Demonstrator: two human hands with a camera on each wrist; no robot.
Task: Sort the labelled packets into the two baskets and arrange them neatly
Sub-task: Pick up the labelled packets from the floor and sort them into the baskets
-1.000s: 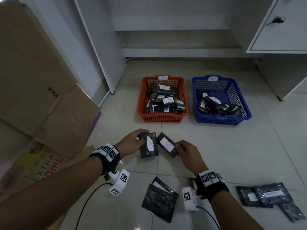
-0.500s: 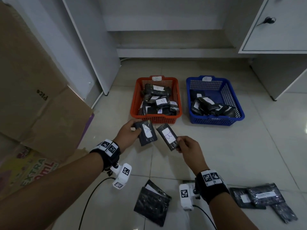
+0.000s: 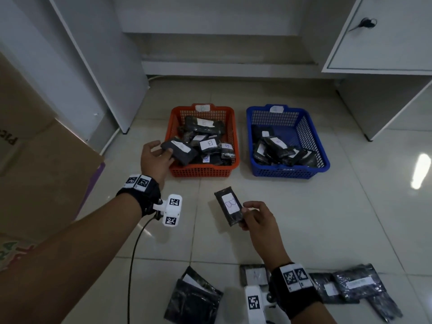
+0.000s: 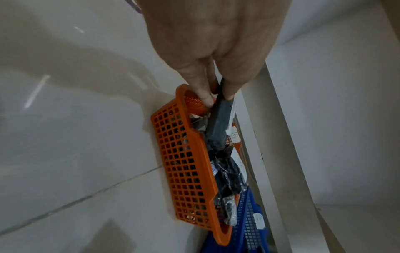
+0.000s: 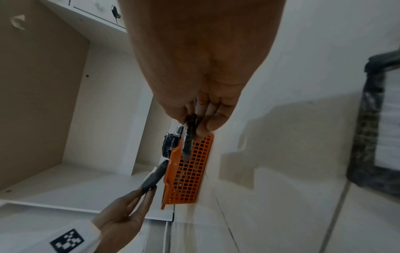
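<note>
**Plastic, paper and glossy tile**

Glossy pale floor tiles [image 3: 304, 218] reflect light. The orange basket [image 3: 201, 170] and blue basket [image 3: 289, 171] are matt plastic mesh. Dark packets [image 3: 230, 206] are wrapped in crinkled shiny film with white paper labels. Far-left cardboard [image 3: 46, 178] looks matt brown.
</note>
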